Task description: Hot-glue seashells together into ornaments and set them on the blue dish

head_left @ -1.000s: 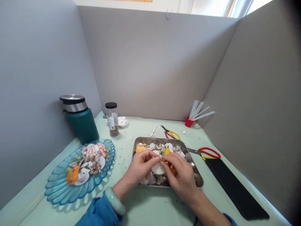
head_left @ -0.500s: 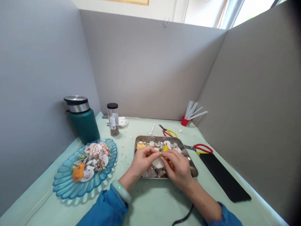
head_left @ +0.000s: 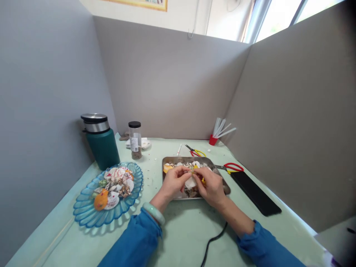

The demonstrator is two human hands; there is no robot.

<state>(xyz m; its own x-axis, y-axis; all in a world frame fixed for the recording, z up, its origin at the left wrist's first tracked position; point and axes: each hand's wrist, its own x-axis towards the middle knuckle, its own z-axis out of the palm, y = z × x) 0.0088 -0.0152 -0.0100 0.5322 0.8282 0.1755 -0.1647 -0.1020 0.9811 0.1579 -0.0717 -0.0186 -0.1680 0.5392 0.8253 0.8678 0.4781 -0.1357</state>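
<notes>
Above a metal tray of shells, my left hand and my right hand meet with their fingertips pinched together. Between the fingertips is something small and pale that is too hidden to name. A white fan-shaped shell shows just under the fingers; whether it hangs from them or lies in the tray, I cannot tell. An orange shell sits at the tray's left end, and a yellow piece is partly covered by my right hand.
Left stands a blue scalloped plate of shells, with a green flask and a clear jar behind. Two scissors lie beyond and right, near a black slab. A red cup holds white sticks; a black cable runs in front.
The camera view has shifted a little, so everything sits slightly differently in the picture. Both hands stay pinched together over the tray, with only slight finger movement.
</notes>
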